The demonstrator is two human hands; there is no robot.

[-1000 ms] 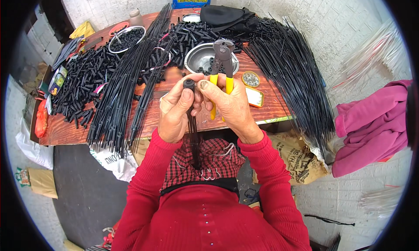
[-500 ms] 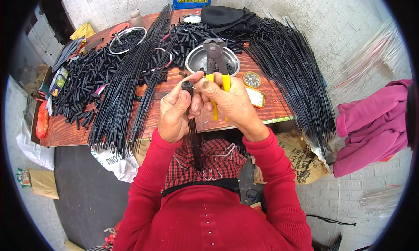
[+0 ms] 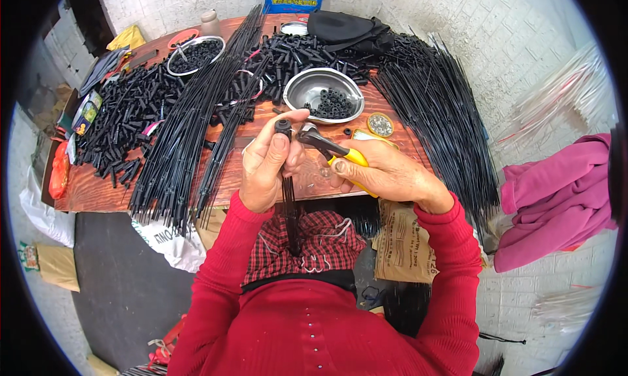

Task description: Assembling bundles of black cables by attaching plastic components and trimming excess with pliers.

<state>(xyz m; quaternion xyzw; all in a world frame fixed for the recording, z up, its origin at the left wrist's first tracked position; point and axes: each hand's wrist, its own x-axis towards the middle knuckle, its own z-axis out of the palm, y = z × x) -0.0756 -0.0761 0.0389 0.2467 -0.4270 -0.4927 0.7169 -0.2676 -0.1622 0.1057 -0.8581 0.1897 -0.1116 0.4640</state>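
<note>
My left hand (image 3: 267, 160) is closed around the top of a black umbrella frame (image 3: 288, 206), thin ribs hanging down toward my lap. Its round black cap (image 3: 282, 125) sticks up between thumb and fingers. In my right hand (image 3: 392, 172) is a pair of yellow-handled pliers (image 3: 347, 157). Their dark jaws (image 3: 310, 133) point left and lie right beside the cap; whether they touch it I cannot tell. Just beyond my hands stands a metal bowl (image 3: 294, 91) with small black rings (image 3: 330, 104). A round tin of small metal bits (image 3: 379, 124) sits beside it.
Bundles of long black ribs lie at the left (image 3: 186, 127) and right (image 3: 435, 107) of the wooden table (image 3: 91, 196). Heaps of black plastic parts (image 3: 134, 98) and another bowl (image 3: 175, 67) fill the left. A black cloth bag (image 3: 343, 28) rests at the back. A pink garment (image 3: 556, 193) hangs at right.
The pliers have swung from upright to pointing left, with their jaws now by the cap. My right hand has moved right and down. My left hand stays nearly in place.
</note>
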